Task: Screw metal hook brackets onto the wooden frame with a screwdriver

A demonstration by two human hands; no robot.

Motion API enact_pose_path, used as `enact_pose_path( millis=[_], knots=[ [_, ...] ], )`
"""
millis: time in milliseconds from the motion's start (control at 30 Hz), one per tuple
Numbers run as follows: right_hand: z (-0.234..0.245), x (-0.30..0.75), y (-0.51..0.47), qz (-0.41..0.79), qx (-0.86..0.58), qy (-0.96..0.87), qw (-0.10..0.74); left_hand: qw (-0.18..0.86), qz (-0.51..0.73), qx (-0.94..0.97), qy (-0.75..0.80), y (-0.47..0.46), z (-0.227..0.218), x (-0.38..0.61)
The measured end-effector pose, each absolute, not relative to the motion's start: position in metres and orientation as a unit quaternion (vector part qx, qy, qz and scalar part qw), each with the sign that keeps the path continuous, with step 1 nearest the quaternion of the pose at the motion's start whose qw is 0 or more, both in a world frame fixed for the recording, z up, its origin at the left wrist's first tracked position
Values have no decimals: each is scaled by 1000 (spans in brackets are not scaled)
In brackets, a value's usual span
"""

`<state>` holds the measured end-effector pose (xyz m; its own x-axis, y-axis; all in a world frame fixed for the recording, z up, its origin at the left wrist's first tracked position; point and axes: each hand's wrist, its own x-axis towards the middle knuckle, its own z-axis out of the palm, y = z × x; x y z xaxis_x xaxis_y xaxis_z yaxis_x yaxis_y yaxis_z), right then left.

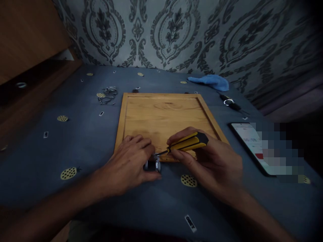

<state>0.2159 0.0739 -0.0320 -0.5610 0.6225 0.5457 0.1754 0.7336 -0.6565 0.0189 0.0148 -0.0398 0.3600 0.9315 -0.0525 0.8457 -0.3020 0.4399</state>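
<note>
A light wooden framed panel (161, 116) lies flat in front of me, with a raised rim along its edges. At its near edge is a small shiny metal fitting (157, 164); its exact kind is hard to make out. My left hand (133, 158) closes on this fitting, fingers on the panel side and thumb on the near side, partly hiding it. In my right hand (212, 158) is a yellow and black screwdriver (189, 141), pinched at the handle. Its shaft slants down to the left, and the tip meets the fitting near my left fingertips.
A pile of small metal hardware (108, 94) sits left of the panel. To the right are a phone (248, 144), a black key with a ring (230, 102) and a blue cloth (212, 81). A wooden cabinet (30, 37) stands at the left; the patterned wall (138, 30) closes the back.
</note>
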Motion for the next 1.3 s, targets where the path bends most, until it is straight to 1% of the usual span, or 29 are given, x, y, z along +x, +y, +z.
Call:
enact_pose_path(
  millis=[200,500,600,667,733,933,1033,1133,1300],
  knots=[
    [-29,216,73,271,-244,-848,385,192,108,801,556,14,-40,18],
    [-31,215,71,315,-325,-781,431,200,108,801,554,15,-38,20],
    [-28,216,73,338,-335,-747,464,197,114,801,553,15,-38,19],
    [-27,216,77,330,-344,-733,486,195,116,803,551,14,-38,18],
    [-28,217,81,306,-356,-734,490,190,121,805,549,13,-39,18],
    [-32,223,94,191,-374,-796,435,184,130,806,548,13,-41,17],
    [-32,225,99,143,-340,-841,395,183,135,807,545,13,-42,17],
    [-32,224,101,122,-294,-877,359,180,136,807,546,13,-43,17],
    [-41,219,102,100,-269,-887,361,179,130,806,549,13,-43,17]
  ],
)
